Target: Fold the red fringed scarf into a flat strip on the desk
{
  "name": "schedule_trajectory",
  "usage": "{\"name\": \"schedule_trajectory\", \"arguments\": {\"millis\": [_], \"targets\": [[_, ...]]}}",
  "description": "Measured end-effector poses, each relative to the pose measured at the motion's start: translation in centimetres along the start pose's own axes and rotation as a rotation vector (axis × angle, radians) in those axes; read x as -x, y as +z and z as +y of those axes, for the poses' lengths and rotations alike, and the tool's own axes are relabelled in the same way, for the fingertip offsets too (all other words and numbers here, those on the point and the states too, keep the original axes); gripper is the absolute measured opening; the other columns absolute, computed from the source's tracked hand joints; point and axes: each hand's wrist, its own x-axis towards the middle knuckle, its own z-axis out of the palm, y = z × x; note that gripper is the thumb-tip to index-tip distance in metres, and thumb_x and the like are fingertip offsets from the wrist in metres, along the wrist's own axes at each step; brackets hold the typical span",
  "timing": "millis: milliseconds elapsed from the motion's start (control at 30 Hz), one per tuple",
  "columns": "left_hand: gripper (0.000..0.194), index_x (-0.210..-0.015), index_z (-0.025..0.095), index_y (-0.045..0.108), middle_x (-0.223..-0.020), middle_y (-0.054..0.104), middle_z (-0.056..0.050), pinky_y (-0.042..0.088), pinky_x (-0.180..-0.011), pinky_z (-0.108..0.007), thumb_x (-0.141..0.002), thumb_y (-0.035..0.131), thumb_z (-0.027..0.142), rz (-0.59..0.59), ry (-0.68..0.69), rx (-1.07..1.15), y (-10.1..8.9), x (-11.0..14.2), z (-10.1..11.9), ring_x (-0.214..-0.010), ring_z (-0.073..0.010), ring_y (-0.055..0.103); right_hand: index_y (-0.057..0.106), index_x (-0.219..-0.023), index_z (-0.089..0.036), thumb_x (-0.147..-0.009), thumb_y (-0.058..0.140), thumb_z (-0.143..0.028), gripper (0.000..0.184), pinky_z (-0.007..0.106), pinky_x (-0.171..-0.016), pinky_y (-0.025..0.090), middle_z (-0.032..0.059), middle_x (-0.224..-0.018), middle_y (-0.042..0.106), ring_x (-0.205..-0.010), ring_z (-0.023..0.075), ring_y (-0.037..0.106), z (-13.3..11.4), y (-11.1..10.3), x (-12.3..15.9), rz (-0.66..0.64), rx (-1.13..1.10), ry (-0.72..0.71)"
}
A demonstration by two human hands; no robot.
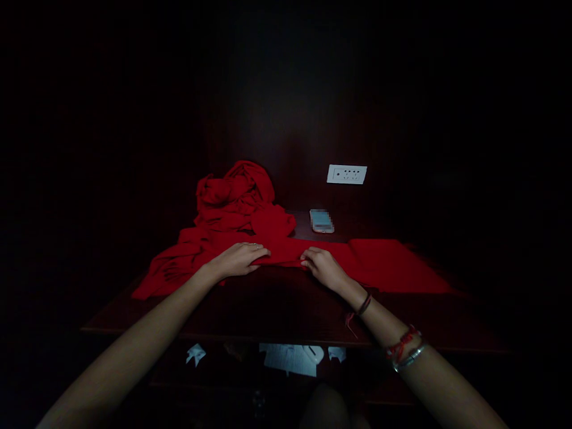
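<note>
A long piece of red cloth [393, 265] lies across the dark wooden table [250, 310], flat on the right and rumpled on the left. Behind its left part rises a crumpled heap of the same red cloth [241, 196]. My left hand [239, 259] grips the near edge of the cloth, thumb below and fingers on top. A short way to the right, my right hand [324, 265] pinches that same edge between thumb and fingers. Between the two hands the edge runs nearly straight.
A phone [322, 220] lies on the table behind the cloth. On the dark back wall is a white socket panel [347, 174]. Below the table's front edge, white papers [290, 359] and folded white scraps [195, 354] show on a lower level. The surroundings are very dark.
</note>
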Motion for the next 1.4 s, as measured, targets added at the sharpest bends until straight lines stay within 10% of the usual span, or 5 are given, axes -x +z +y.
{"name": "schedule_trajectory", "arguments": {"millis": [233,600,867,1200,1400], "targets": [[0.024,-0.103,0.018,0.047,-0.091,0.058,-0.005,0.040,-0.069,-0.022,-0.083,0.034,0.015,0.032,-0.016,0.013,0.9,-0.1,-0.8,-0.081,-0.0145,0.055,0.051,-0.102,-0.016,-0.075,0.054,-0.024,0.029,0.028,-0.077,0.039,0.0072,-0.096,0.054,-0.087,0.0171,0.049,-1.4,0.9,0.4,0.101,0.106,-0.032],[0.024,-0.097,0.018,0.050,-0.098,0.053,-0.005,0.040,-0.074,-0.023,-0.081,0.035,0.010,0.172,-0.069,-0.178,0.0,0.8,-1.8,-0.085,-0.0136,0.052,0.057,-0.078,-0.014,-0.080,0.045,-0.017,0.012,0.022,-0.064,0.039,0.0055,-0.075,0.058,-0.070,0.0137,0.052,-0.9,1.6,0.3,0.151,0.008,0.022],[0.028,-0.107,0.025,0.048,-0.121,0.042,-0.003,0.039,-0.075,-0.026,-0.084,0.035,0.017,-0.017,0.017,-0.343,-1.5,2.2,-7.0,-0.101,-0.0178,0.046,0.056,-0.080,-0.015,-0.081,0.043,-0.016,0.013,0.023,-0.066,0.041,0.0063,-0.078,0.060,-0.073,0.0146,0.055,-0.1,1.4,0.3,0.186,-0.051,0.024],[0.037,-0.120,0.023,0.037,-0.121,0.044,-0.005,0.038,-0.082,-0.027,-0.085,0.033,0.033,-0.075,-0.181,-0.002,-1.2,3.3,-5.4,-0.103,-0.0168,0.047,0.049,-0.086,-0.017,-0.076,0.050,-0.017,0.011,0.024,-0.067,0.042,0.0040,-0.080,0.060,-0.073,0.0141,0.057,0.0,0.9,0.3,0.288,-0.212,0.112],[0.028,-0.109,0.026,0.048,-0.129,0.035,-0.005,0.040,-0.081,-0.026,-0.083,0.039,0.025,-0.032,0.068,-0.012,-0.6,2.5,-5.6,-0.109,-0.0173,0.042,0.049,-0.087,-0.018,-0.076,0.048,-0.021,0.011,0.025,-0.067,0.041,0.0028,-0.077,0.059,-0.072,0.0140,0.056,0.1,0.8,0.5,0.278,-0.225,0.126]]}}
